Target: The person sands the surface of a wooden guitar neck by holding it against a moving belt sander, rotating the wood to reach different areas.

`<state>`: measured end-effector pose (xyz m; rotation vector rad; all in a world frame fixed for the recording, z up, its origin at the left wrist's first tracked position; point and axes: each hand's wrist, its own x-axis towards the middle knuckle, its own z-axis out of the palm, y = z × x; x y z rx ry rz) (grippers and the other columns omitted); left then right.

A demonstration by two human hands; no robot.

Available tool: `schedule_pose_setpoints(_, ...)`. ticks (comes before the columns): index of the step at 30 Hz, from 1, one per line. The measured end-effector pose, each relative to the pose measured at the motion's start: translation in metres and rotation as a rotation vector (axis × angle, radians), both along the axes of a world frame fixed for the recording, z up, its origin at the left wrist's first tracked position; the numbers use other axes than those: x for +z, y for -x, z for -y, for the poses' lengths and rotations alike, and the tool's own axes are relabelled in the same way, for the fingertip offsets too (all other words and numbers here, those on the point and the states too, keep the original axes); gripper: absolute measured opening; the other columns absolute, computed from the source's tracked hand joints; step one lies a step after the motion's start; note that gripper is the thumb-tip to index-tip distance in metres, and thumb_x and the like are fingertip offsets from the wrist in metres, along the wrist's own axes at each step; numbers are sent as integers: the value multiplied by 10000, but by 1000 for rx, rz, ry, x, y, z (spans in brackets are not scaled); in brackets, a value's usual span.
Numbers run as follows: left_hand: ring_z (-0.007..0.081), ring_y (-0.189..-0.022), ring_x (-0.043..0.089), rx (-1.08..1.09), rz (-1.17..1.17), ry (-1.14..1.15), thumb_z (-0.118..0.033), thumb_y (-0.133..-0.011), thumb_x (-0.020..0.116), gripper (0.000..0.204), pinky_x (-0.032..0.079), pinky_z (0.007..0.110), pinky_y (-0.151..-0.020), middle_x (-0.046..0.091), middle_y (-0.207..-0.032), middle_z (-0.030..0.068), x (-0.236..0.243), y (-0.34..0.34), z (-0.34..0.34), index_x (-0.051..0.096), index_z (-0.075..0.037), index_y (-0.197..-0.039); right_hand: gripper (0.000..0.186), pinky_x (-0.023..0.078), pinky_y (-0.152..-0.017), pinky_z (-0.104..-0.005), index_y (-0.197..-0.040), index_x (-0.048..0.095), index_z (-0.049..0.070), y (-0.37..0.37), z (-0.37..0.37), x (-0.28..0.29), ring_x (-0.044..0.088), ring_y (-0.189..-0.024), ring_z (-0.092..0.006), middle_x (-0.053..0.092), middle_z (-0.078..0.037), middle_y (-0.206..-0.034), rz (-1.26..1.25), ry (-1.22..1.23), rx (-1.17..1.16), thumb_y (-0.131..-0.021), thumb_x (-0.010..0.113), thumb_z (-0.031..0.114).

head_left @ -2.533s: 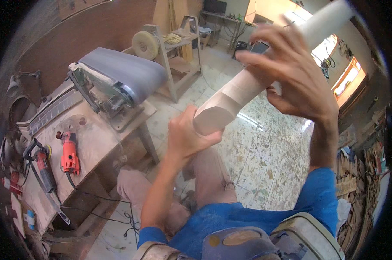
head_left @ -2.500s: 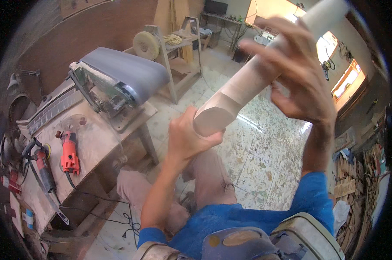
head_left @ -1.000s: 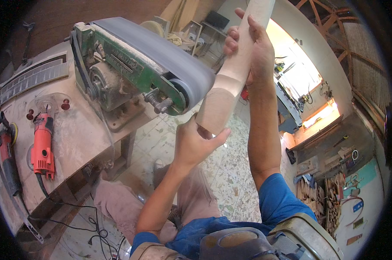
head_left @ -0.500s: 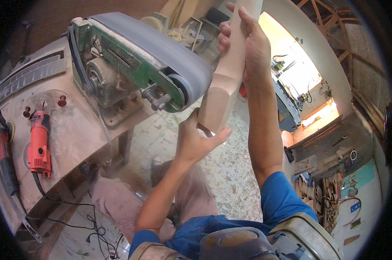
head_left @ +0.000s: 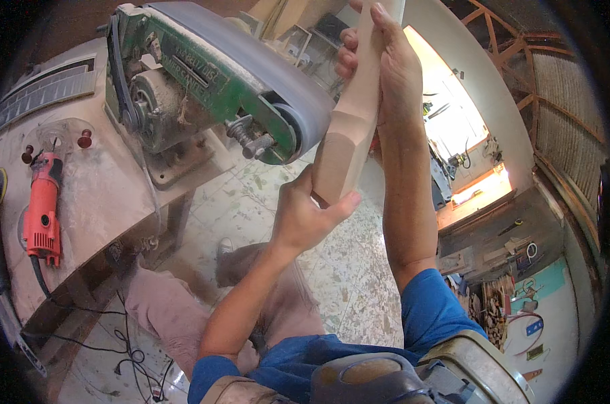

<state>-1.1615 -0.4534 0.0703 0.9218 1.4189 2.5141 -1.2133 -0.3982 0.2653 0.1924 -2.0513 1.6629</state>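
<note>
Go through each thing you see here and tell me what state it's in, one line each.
Wooden piece: held at both ends, pressed against the sander's belt.
Left hand: gripping the piece's lower end.
Right hand: gripping its upper part.
Belt sander: sits on the dusty workbench; running or not, cannot tell.
Orange angle grinder: lying on the bench, unheld.

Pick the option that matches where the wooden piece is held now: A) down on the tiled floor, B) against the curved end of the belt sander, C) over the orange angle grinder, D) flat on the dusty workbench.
B: both hands, left hand at the lower end and right hand higher up, hold the wooden piece against the grey belt at the curved end of the belt sander.
</note>
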Motion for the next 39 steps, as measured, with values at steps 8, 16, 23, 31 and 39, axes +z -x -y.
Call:
schedule_pose_setpoints(8,244,-1000,690,-78,-3,-41,-359,-804,770,583,525,369,-898,713,-1072,173,-2,2,-1,624,41,-1204,489,462,-497,-265,-1381,480,112,-4,5,-2,528,-576,-105,514,-3,-779,41,15,-110,-1021,542,437)
schedule_pose_setpoints(16,195,-799,706,-29,-31,-95,-376,-799,789,559,552,324,-736,727,-903,150,-9,4,-8,648,46,-1138,533,461,-487,-260,-1409,459,100,-3,6,-5,533,-570,-99,519,2,-766,11,-51,-84,-1010,558,439)
schedule_pose_setpoints(23,202,-796,703,-46,-50,-93,-389,-795,783,561,547,325,-734,727,-912,148,-13,7,-11,656,33,-1142,523,450,-475,-254,-1378,481,106,1,5,-8,519,-541,-99,525,3,-746,14,-16,-143,-998,588,448)
schedule_pose_setpoints(31,220,-803,697,-59,-74,-110,-422,-781,776,593,541,337,-731,722,-919,154,-17,11,-16,656,39,-1134,492,447,-468,-234,-1352,498,96,1,5,-9,520,-538,-88,534,3,-730,-17,-2,-95,-1001,603,424)
schedule_pose_setpoints(39,211,-820,681,-158,-35,-85,-443,-778,766,604,532,336,-749,715,-923,144,-18,13,-15,659,38,-1126,478,449,-470,-224,-1353,500,80,4,6,-12,521,-542,-84,543,2,-735,-54,-47,-46,-1010,597,398)
